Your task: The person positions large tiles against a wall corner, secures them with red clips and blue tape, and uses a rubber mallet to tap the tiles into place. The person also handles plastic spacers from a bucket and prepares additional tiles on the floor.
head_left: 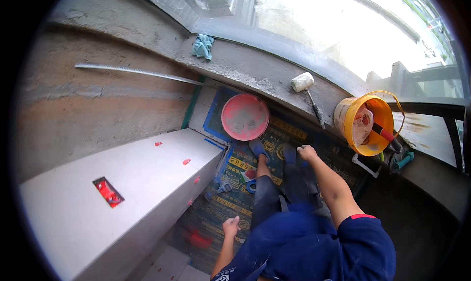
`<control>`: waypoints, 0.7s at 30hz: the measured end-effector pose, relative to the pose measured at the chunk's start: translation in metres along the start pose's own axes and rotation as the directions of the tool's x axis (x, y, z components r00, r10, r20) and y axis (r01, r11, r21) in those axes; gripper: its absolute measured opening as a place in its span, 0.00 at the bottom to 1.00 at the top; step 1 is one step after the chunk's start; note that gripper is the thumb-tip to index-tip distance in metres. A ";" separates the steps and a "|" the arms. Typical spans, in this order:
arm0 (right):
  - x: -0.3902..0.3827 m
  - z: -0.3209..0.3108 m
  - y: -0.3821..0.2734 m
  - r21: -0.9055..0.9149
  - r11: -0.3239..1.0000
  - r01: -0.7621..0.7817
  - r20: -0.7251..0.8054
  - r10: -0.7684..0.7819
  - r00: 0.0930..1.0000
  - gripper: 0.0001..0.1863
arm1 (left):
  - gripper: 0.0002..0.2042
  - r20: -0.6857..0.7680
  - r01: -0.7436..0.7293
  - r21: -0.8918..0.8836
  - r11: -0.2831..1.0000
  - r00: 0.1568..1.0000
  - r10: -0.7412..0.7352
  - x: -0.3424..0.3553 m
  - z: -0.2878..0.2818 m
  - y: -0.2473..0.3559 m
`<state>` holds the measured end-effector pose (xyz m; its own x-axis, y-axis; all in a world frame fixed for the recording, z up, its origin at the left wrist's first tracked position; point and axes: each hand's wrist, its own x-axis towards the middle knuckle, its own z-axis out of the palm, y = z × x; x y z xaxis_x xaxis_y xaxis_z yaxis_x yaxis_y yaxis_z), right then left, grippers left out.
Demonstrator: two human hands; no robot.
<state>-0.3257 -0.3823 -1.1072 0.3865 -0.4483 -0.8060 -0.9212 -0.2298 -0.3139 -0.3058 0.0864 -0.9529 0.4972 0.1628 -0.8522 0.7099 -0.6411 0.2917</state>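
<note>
Pale tiles [64,217] already lie lower left; rough wall [113,114] shows upper left. Your left hand [230,226] and right hand [307,153] look empty, fingers curled, tightness unclear.

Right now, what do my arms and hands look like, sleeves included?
Your left hand and right hand look gloveless. The right sleeve is short and navy with red trim, leaving the right forearm bare. A white marking shows on navy cloth near the left forearm.
</note>
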 end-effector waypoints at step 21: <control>0.249 0.142 -0.138 0.727 0.669 -0.153 0.058 0.163 0.985 0.36 | 0.15 -0.047 0.304 0.212 0.929 0.952 -0.301 0.076 -0.083 -0.134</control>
<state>-0.1084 -0.3392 -1.3361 0.2279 -0.4291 -0.8740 -0.7081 0.5430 -0.4513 -0.3223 0.2469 -1.0209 0.2833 0.3832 -0.8791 0.7044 -0.7052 -0.0804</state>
